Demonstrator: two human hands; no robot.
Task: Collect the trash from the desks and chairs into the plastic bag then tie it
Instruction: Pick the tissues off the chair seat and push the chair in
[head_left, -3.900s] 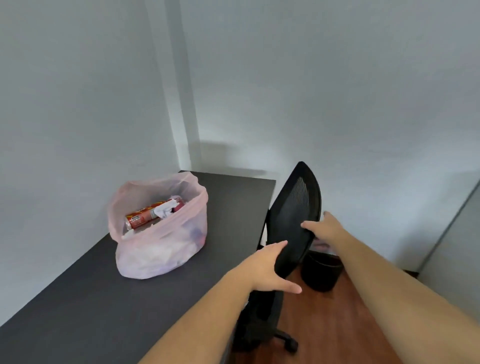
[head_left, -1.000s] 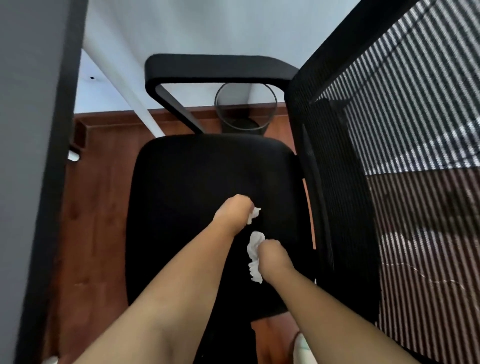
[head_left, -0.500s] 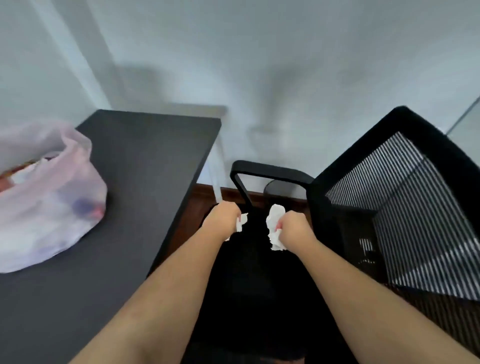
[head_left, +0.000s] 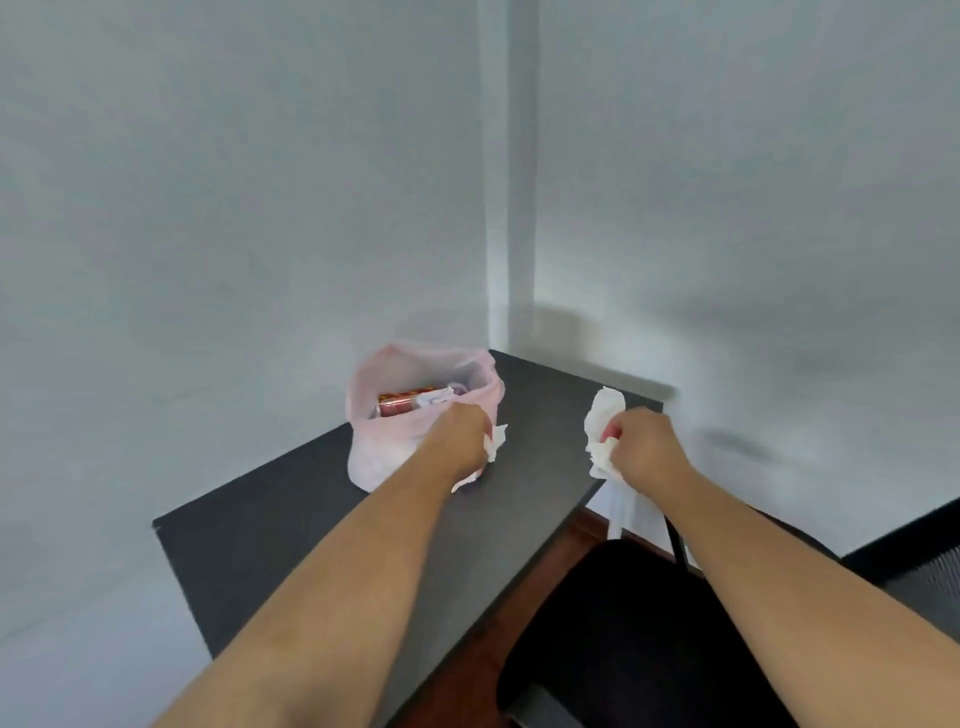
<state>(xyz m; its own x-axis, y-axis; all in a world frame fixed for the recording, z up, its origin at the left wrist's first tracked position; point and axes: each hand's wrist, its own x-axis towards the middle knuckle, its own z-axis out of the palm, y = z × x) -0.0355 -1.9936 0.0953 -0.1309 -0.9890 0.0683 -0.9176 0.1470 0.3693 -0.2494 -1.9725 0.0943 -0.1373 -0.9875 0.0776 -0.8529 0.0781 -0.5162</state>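
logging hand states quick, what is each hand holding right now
Left hand: grips a small crumpled tissue.
Right hand: grips a larger crumpled tissue.

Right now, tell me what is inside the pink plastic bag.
In the bag: a red can and crumpled white paper. Lower contents blur behind the plastic; the left hand covers part.

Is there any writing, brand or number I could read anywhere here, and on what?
None can be read.
The red can in the pink bag bears print, too blurred to read.
The tissues and desk show no text.
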